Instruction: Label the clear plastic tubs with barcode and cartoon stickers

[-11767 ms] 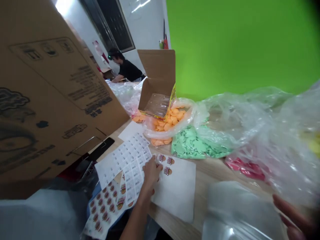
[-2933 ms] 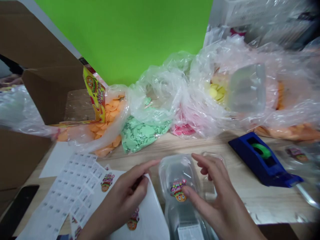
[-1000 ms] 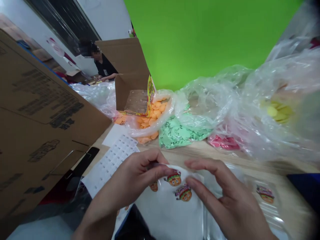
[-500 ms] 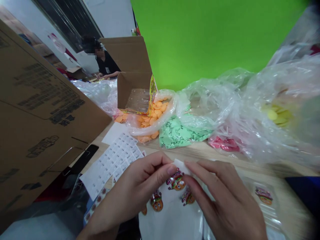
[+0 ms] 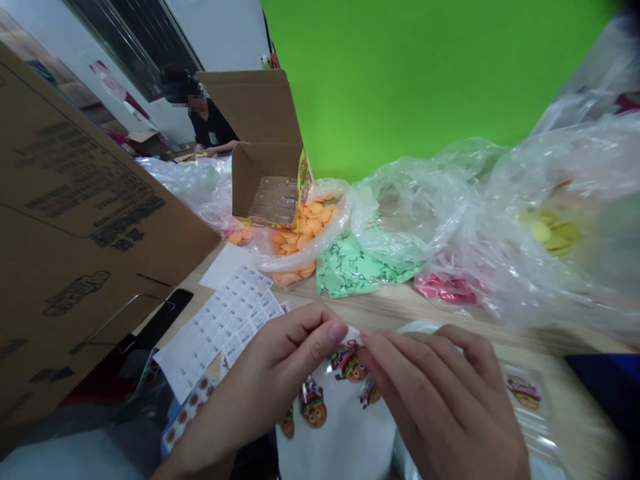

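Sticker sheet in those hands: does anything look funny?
Yes. The white sticker sheet is bent and puckered where the left hand and right hand pinch its top edge, so the burger stickers on it look warped.

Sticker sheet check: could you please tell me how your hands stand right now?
Left hand and right hand pinching top edge of sticker sheet. Label sheet beside left hand.
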`<state>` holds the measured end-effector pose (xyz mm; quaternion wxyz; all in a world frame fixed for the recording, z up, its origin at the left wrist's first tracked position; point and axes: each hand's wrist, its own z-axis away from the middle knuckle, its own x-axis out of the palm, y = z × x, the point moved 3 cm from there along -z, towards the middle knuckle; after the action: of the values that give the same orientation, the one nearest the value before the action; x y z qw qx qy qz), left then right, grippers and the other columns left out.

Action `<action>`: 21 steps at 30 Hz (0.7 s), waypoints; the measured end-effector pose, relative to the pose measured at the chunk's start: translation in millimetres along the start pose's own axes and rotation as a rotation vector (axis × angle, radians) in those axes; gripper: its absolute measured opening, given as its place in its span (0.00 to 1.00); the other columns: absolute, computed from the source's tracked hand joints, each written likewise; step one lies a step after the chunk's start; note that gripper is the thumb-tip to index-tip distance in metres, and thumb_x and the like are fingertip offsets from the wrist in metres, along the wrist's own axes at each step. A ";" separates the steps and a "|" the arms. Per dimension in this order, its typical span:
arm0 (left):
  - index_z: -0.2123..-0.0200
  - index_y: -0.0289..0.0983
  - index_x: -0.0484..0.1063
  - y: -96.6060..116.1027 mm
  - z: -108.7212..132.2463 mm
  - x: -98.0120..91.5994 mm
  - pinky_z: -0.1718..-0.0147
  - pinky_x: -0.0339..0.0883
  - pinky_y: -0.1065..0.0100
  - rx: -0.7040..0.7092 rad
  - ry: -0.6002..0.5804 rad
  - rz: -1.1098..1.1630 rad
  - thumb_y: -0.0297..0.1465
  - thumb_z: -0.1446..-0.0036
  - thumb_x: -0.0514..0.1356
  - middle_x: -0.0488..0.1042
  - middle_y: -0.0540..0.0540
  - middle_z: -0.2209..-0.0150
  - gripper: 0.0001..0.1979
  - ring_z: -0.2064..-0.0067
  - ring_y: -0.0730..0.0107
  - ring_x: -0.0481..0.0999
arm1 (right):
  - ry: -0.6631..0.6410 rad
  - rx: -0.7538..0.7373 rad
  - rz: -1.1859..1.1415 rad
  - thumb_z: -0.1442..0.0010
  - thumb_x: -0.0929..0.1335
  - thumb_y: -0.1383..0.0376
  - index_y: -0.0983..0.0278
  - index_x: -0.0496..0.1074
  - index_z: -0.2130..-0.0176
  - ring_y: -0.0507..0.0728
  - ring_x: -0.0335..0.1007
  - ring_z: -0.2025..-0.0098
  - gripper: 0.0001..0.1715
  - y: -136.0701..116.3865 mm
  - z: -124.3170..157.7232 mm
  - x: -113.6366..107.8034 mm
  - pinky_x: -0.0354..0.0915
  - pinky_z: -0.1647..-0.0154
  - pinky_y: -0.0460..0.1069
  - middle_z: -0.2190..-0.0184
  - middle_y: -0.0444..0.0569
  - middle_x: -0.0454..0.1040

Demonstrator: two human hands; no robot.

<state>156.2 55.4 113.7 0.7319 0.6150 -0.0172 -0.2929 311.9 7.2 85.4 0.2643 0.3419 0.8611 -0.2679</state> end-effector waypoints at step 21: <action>0.73 0.35 0.66 -17.5 -7.9 3.6 0.72 0.58 0.74 -0.181 -0.087 0.367 0.41 0.43 0.57 0.65 0.53 0.74 0.15 0.72 0.77 0.63 | 0.136 -0.053 -0.018 0.34 0.55 0.72 0.68 0.73 0.60 0.53 0.71 0.60 0.19 -2.4 -7.7 6.5 0.57 0.53 0.53 0.63 0.49 0.78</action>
<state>155.1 59.6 94.7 0.8237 0.5202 -0.1343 -0.1815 303.9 13.6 87.4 0.2119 0.3442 0.8869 -0.2235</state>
